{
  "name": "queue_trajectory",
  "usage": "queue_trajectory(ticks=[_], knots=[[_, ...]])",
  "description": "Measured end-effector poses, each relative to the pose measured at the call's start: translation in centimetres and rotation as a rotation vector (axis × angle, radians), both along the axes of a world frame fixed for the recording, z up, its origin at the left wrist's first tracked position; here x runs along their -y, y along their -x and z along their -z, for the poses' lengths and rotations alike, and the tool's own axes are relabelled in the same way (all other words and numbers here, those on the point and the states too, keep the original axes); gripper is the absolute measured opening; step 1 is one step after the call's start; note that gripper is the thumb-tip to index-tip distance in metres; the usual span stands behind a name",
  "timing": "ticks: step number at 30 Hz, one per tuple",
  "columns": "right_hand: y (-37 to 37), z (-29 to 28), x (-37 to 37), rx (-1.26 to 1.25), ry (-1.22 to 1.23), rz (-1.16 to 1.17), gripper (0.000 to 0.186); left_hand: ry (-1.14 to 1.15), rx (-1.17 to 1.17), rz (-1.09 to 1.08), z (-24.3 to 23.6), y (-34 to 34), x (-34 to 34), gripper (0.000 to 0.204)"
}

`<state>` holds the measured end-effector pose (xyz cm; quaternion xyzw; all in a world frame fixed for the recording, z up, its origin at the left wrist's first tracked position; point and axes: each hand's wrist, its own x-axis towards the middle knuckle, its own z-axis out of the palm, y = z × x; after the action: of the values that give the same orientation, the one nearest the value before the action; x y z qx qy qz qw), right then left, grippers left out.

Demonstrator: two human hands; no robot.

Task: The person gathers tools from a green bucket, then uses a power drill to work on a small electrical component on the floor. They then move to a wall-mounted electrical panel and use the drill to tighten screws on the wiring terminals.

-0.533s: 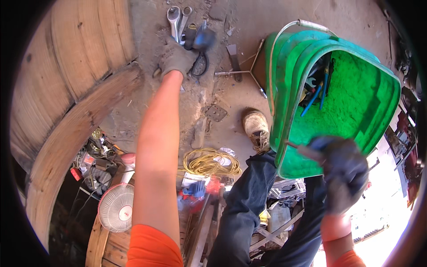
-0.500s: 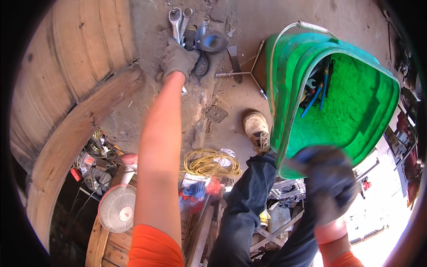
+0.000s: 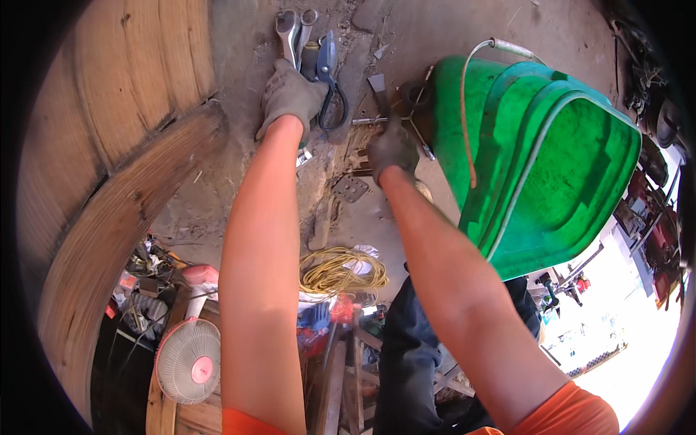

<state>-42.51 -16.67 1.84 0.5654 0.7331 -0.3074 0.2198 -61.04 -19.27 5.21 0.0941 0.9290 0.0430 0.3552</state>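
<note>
My left hand (image 3: 290, 98), in a grey glove, is closed round a bundle of tools: ratcheting wrenches (image 3: 288, 32), dark-handled shears (image 3: 326, 54) and others too covered to name. My right hand (image 3: 391, 151), also gloved, reaches down to the dirty floor, over the lower end of a flat dark scraper (image 3: 378, 89) beside a steel cross-shaped wrench (image 3: 423, 139); its fingers are not clear enough to show a grip. A large green bucket (image 3: 582, 174) with a wire handle lies tilted just right of that hand.
Curved wooden boards (image 3: 130, 181) fill the left side. Below are a white fan (image 3: 187, 362), a coiled yellow cord (image 3: 341, 272) and mixed clutter. My legs (image 3: 409, 348) are underneath. Dark metal parts (image 3: 649, 217) crowd the right edge.
My right hand has moved from the bucket's near rim up and left to the floor by the scraper. The bucket has shifted, and the tools seen inside it are no longer visible.
</note>
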Motion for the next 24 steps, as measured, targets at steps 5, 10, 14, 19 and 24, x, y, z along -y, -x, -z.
queue_trajectory(ticks=[5, 10, 14, 19, 24], knots=[[0.8, 3.4, -2.2, 0.155, 0.004, -0.472, 0.045, -0.169, 0.164, 0.003, -2.5, -0.2, 3.5, 0.051], [0.0, 3.9, -2.8, 0.144, 0.094, -0.437, 0.04, -0.498, 0.242, -0.193, -6.9, -3.2, 8.1, 0.04], [0.8, 4.2, -3.2, 0.16, 0.098, -0.293, 0.04, -0.664, 0.264, -0.421, -9.5, -6.8, 11.3, 0.034], [0.9, -0.8, -3.3, 0.117, 0.177, -0.265, 0.04, -0.622, 0.378, -0.676, -11.7, -11.1, 15.8, 0.039], [2.6, -1.9, -4.1, 0.08, 0.127, -0.135, 0.042, -0.579, 0.406, -0.622, -12.0, -14.2, 17.2, 0.041]])
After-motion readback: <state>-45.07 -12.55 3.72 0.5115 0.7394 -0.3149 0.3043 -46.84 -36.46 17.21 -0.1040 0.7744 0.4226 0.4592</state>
